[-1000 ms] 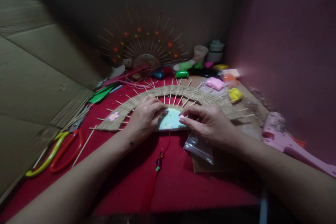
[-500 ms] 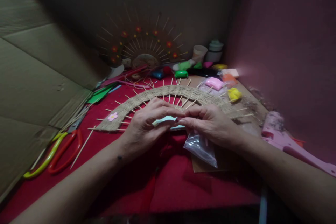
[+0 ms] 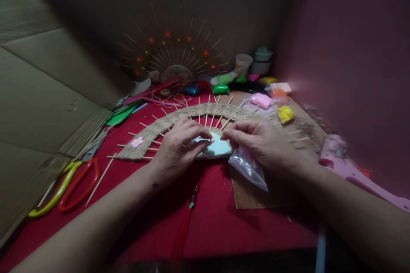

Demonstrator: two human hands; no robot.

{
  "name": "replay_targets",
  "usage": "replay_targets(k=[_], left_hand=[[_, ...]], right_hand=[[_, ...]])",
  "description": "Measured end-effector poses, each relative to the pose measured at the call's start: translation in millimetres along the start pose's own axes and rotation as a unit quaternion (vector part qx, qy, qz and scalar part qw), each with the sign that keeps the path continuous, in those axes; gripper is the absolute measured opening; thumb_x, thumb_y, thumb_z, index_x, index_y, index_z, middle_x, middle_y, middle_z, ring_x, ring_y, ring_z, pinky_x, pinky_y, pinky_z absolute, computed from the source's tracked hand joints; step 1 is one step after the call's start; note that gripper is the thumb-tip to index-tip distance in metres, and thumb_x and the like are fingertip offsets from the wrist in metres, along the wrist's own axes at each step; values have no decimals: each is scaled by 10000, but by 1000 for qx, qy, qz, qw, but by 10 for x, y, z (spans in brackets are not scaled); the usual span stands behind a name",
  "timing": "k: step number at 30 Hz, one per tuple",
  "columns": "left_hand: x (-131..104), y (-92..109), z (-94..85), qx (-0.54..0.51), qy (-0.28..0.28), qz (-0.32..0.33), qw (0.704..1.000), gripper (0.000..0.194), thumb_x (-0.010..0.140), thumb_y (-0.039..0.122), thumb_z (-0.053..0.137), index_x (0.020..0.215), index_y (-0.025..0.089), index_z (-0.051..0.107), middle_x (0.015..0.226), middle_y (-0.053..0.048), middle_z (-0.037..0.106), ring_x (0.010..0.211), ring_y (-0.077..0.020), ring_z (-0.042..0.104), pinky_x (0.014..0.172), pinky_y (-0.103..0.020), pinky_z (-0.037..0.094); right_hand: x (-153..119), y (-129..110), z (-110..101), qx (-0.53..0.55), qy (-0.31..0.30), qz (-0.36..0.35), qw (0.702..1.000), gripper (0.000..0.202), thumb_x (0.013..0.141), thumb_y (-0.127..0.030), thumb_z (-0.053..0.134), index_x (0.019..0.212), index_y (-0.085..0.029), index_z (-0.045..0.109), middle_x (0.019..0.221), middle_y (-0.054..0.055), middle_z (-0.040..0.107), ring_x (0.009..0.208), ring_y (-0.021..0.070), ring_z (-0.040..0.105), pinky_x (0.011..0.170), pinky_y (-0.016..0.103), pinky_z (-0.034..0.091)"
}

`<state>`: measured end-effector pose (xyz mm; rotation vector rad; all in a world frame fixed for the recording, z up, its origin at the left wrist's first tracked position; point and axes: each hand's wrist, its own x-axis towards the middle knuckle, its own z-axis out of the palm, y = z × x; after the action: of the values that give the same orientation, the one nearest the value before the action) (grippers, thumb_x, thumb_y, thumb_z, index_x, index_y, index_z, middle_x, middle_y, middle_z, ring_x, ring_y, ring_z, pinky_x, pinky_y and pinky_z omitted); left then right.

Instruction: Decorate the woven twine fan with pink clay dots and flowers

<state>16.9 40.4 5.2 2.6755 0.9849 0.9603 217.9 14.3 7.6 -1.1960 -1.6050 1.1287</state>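
Observation:
My left hand [image 3: 179, 145] is curled over the middle of a woven fan-shaped piece [image 3: 182, 115], with small pink bits of clay [image 3: 213, 140] at its fingertips. Close by on the right, my right hand [image 3: 256, 140] has its thumb and forefinger pinched together. A clear plastic bag [image 3: 248, 168] hangs from its curled fingers; something pinkish shows near the bag's top. Under both hands lies a pale blue half-round centre [image 3: 219, 147], joined to the arc by thin sticks. A pink flower with a yellow middle [image 3: 137, 142] sits on the arc's left end.
Yellow-and-red-handled scissors [image 3: 80, 183] lie at left beside a cardboard wall [image 3: 48, 94]. Coloured clay packets, including a pink one [image 3: 261, 100], are at back right. A pink glue gun [image 3: 355, 170] rests at right. A finished-looking fan [image 3: 177, 51] stands behind. A red tassel [image 3: 185, 226] lies in front.
My hands have moved apart from fingertips meeting, the right one going slightly right with the bag. More of the pale blue centre and the tassel's cord now shows.

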Motion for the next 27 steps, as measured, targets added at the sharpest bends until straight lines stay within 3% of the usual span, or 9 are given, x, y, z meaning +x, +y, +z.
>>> replay_targets(k=[7,12,17,22,27], left_hand=[[-5,-127,37,100,-40,48,993,146,871,191,542,843,162,682,845,-80,658,807,-204,515,729,-354,437],[-27,-141,70,139,-59,59,987,189,896,209,514,852,154,690,836,-78,659,788,-202,492,708,-351,423],[-40,-140,69,141,-36,72,987,199,901,192,500,917,124,686,873,-100,653,805,-207,490,710,-351,434],[-46,-141,51,129,-33,69,989,217,908,159,467,943,118,677,884,-105,652,814,-209,491,724,-361,446],[-55,-12,-72,42,33,-15,998,156,873,158,542,983,137,651,934,-75,658,895,-195,536,786,-335,448]], right_hand=[[-3,-11,-6,26,16,25,999,272,832,-389,588,758,-146,686,612,-7,566,554,92,476,522,226,360],[7,37,-4,115,39,52,991,273,817,-400,611,757,-144,684,630,-4,556,510,76,441,479,223,317],[54,144,10,243,37,79,966,250,764,-401,666,763,-151,684,659,17,604,535,94,501,507,228,361],[58,99,16,277,36,107,954,221,710,-370,710,720,-155,662,633,15,597,550,107,511,520,233,374],[42,34,14,306,42,113,944,90,634,-199,705,671,-162,632,640,10,576,617,128,541,566,243,409]])
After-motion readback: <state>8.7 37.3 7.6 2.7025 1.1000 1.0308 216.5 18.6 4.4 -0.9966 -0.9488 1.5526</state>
